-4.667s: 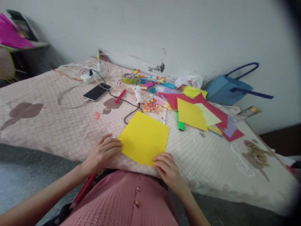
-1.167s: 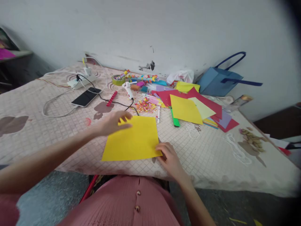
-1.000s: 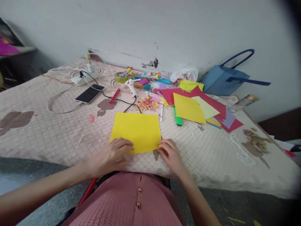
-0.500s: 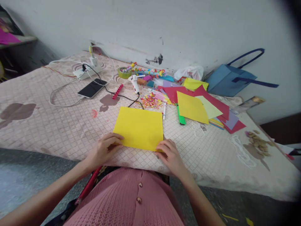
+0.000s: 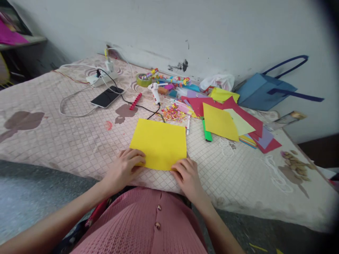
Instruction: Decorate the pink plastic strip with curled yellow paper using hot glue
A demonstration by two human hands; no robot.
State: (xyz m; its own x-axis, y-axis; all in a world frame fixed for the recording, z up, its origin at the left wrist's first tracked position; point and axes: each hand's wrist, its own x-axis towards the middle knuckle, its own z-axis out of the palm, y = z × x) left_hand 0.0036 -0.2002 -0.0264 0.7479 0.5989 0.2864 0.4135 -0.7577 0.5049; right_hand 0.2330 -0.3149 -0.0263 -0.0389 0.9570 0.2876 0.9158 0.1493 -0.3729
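Note:
A yellow sheet of paper [image 5: 160, 143] lies in front of me near the table's front edge. My left hand [image 5: 126, 165] pinches its lower left corner, fingers on top and thumb at the near edge. At the lower right corner my right hand [image 5: 186, 173] grips the sheet the same way, closed on the edge. Just beyond the sheet are a white glue gun [image 5: 155, 92] with a black cord, a pile of small coloured paper bits [image 5: 173, 113] and a white pen [image 5: 188, 125]. A green marker [image 5: 207, 131] rests to the right.
Coloured paper sheets [image 5: 221, 121] overlap on the right, before a blue bag [image 5: 267, 91]. White string [image 5: 277, 176] and peanut-like pods [image 5: 296, 164] lie far right. On the left are a phone [image 5: 107, 97], a power strip [image 5: 102, 78] with cables, and a pink perforated strip [image 5: 136, 101].
My view has shifted slightly. Both hands have come a little closer together along the near edge of the yellow paper, which stays flat on the table.

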